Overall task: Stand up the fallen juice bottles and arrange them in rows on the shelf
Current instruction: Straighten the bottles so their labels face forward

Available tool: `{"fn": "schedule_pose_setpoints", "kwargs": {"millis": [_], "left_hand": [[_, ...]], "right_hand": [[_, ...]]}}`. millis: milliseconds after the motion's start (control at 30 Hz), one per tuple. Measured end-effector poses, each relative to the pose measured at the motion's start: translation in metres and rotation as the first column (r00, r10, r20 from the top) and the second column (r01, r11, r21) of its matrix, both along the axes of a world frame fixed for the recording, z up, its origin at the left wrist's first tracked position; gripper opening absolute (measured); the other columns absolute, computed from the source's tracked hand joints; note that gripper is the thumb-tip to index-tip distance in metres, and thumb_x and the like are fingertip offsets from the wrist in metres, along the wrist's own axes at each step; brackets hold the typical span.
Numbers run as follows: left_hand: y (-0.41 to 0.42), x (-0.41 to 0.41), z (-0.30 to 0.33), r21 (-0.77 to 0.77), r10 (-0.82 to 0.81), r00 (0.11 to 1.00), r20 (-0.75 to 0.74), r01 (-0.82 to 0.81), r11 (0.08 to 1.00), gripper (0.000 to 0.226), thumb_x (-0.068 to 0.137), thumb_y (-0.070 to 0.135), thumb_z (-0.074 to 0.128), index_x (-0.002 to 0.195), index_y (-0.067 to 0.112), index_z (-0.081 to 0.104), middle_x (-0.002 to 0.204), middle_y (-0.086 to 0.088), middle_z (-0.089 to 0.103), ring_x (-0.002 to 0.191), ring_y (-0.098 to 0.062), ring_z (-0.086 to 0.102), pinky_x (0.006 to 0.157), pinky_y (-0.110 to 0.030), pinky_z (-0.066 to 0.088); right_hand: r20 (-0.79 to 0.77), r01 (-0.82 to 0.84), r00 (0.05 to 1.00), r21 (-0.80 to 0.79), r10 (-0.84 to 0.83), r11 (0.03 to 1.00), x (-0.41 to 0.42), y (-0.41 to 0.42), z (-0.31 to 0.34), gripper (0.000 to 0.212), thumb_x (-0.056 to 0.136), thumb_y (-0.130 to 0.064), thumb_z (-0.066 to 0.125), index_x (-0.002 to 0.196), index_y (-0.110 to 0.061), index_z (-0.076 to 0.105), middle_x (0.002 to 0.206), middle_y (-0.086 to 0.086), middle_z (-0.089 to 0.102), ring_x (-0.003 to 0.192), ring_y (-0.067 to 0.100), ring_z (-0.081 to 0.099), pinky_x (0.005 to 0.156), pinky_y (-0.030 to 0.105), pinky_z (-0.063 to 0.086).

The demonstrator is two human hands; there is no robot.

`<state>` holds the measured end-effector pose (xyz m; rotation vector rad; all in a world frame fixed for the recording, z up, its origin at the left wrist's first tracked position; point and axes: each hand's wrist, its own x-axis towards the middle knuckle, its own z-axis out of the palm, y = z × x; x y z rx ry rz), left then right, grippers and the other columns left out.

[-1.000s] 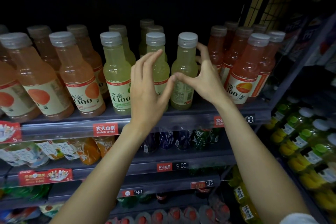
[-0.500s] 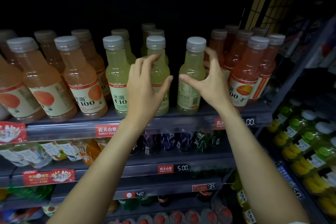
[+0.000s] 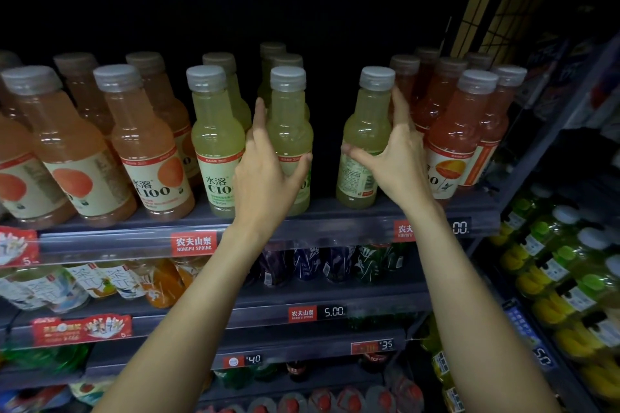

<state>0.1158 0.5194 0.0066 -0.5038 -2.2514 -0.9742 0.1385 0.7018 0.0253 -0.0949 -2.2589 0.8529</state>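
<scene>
Juice bottles with grey caps stand upright on the dark shelf (image 3: 335, 211). My left hand (image 3: 265, 174) grips the middle yellow-green bottle (image 3: 290, 124) around its label, thumb on its right side. My right hand (image 3: 399, 157) holds a second yellow-green bottle (image 3: 365, 131), thumb across its front and fingers up behind its neck. This bottle stands a little apart, its back label facing me. A third yellow-green bottle (image 3: 216, 137) stands just left of my left hand.
Orange juice bottles (image 3: 141, 144) fill the shelf's left side and red-orange ones (image 3: 459, 137) the right. More yellow-green bottles stand behind the front row. A dark gap lies between the two held bottles. Lower shelves and a side rack (image 3: 570, 278) hold other drinks.
My hands have moved apart. The right hand has shifted its bottle to the right, widening the gap between the two held bottles.
</scene>
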Motion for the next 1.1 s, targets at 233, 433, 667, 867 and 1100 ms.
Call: {"fn": "schedule_pose_setpoints", "kwargs": {"millis": [233, 433, 667, 867, 1100], "left_hand": [[-0.004, -0.006, -0.008, 0.015, -0.031, 0.999, 0.036, 0.030, 0.999, 0.090, 0.086, 0.047, 0.065, 0.151, 0.009, 0.015, 0.149, -0.011, 0.038, 0.125, -0.023, 0.044, 0.084, -0.021, 0.036], [-0.009, 0.000, -0.014, -0.160, 0.028, 0.999, 0.046, -0.021, 0.987, 0.095, 0.086, 0.046, 0.065, 0.153, 0.018, 0.004, 0.123, -0.020, 0.056, 0.085, -0.034, 0.062, 0.063, -0.034, 0.043], [0.012, -0.005, -0.014, -0.115, -0.095, 0.992, 0.088, 0.105, 0.988, 0.101, 0.079, 0.053, 0.068, 0.153, 0.026, 0.005, 0.135, -0.012, 0.054, 0.100, -0.034, 0.065, 0.080, -0.042, 0.051], [0.032, -0.010, -0.017, -0.088, -0.175, 0.979, 0.100, 0.184, 0.979, 0.101, 0.080, 0.055, 0.067, 0.152, 0.036, 0.000, 0.133, -0.007, 0.058, 0.097, -0.030, 0.066, 0.078, -0.041, 0.054], [0.026, -0.001, -0.031, 0.072, -0.167, 0.984, -0.060, 0.172, 0.983, 0.074, 0.092, 0.055, 0.048, 0.151, 0.028, 0.014, 0.146, -0.015, 0.037, 0.129, -0.023, 0.040, 0.093, -0.017, 0.030]], "right_hand": [[-0.100, -0.012, 0.995, -0.130, -0.001, 0.991, 0.002, -0.002, -0.007, 0.088, 0.071, -0.029, 0.081, 0.141, -0.016, 0.031, 0.113, -0.009, 0.056, 0.098, -0.003, 0.051, 0.079, -0.002, 0.033], [-0.202, -0.031, 0.979, -0.196, -0.010, 0.980, 0.017, 0.009, 0.002, 0.082, 0.074, -0.027, 0.080, 0.140, -0.014, 0.033, 0.111, -0.022, 0.049, 0.098, -0.026, 0.045, 0.081, -0.002, 0.035], [-0.190, 0.009, 0.981, -0.126, -0.033, 0.992, 0.026, 0.011, 0.001, 0.082, 0.074, -0.033, 0.078, 0.141, -0.022, 0.034, 0.135, -0.009, 0.049, 0.121, 0.002, 0.046, 0.095, 0.007, 0.033], [-0.213, 0.027, 0.976, -0.092, -0.046, 0.995, 0.037, 0.018, 0.001, 0.084, 0.075, -0.034, 0.078, 0.143, -0.021, 0.032, 0.137, -0.014, 0.045, 0.126, 0.003, 0.042, 0.103, 0.014, 0.034], [-0.204, 0.055, 0.976, -0.100, -0.075, 0.993, 0.041, 0.022, 0.005, 0.085, 0.075, -0.032, 0.079, 0.144, -0.017, 0.033, 0.142, -0.005, 0.046, 0.129, 0.008, 0.043, 0.105, 0.017, 0.034]]}}
